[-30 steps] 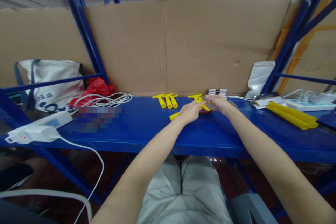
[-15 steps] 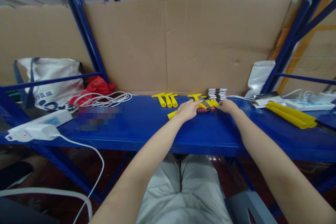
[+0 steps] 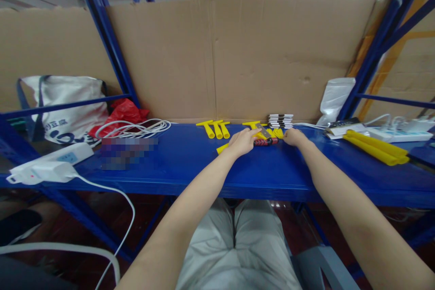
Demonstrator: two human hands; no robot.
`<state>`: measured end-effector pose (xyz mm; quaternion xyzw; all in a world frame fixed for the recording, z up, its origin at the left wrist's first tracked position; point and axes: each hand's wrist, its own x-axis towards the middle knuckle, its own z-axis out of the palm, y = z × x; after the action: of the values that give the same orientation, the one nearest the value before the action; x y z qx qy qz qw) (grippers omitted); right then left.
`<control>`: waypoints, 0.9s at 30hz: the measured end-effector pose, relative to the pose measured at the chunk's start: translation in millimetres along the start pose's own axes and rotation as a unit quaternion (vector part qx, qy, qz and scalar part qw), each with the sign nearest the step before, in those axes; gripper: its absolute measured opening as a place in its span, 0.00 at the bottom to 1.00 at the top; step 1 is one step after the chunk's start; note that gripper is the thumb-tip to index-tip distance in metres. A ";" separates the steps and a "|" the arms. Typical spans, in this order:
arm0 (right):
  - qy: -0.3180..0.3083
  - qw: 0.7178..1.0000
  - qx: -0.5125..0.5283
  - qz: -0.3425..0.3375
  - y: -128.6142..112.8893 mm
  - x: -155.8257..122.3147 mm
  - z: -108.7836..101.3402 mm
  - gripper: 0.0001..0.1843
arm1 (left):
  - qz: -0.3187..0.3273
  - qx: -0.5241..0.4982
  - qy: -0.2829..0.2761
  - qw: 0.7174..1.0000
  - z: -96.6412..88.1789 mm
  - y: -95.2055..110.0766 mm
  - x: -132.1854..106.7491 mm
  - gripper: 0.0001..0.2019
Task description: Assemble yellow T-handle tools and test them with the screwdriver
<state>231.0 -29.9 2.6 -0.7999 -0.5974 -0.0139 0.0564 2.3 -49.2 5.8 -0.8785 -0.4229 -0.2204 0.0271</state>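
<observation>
Yellow scraper (image 3: 261,136) | in left grip (image 3: 242,142) | red-black tool (image 3: 266,142) near | white stack (image 3: 280,120) behind

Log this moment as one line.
left hand: holds yellow bladed tool | right hand: near yellow pieces | red-black tool: between hands

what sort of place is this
Probably a workshop or a similar workroom: there is a blue metal shelf-like bench, a large brown cardboard panel behind it, and three yellow T-shaped plastic-looking pieces lined up on top.
</observation>
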 end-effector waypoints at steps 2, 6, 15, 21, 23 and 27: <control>0.000 1.000 0.000 0.004 -0.9 0.0 0.2 0.19 | 0.001 -0.001 0.001 1.000 -0.2 0.3 -0.3 0.21; 0.010 1.000 -0.004 0.018 -3.9 0.6 2.4 0.24 | -0.003 0.001 -0.002 1.000 -0.5 1.5 -0.8 0.21; 0.028 0.998 0.037 0.046 -1.7 7.8 7.2 0.21 | 0.004 -0.004 0.001 1.000 2.0 -0.1 0.3 0.21; 0.036 0.994 0.088 0.055 1.7 7.3 6.4 0.19 | 0.005 -0.009 -0.001 1.000 0.1 1.1 -0.6 0.21; 0.034 0.992 0.106 0.054 3.0 7.1 5.9 0.18 | 0.003 -0.009 -0.002 1.000 -0.5 1.5 -0.9 0.21; 0.031 0.992 0.115 0.049 4.8 7.3 5.8 0.17 | 0.001 -0.008 0.000 1.000 -0.5 1.4 -1.3 0.21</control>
<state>237.4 -23.7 -2.9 -0.8153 -0.5534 0.0331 0.1674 2.5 -51.2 5.8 -0.8793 -0.4198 -0.2239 0.0200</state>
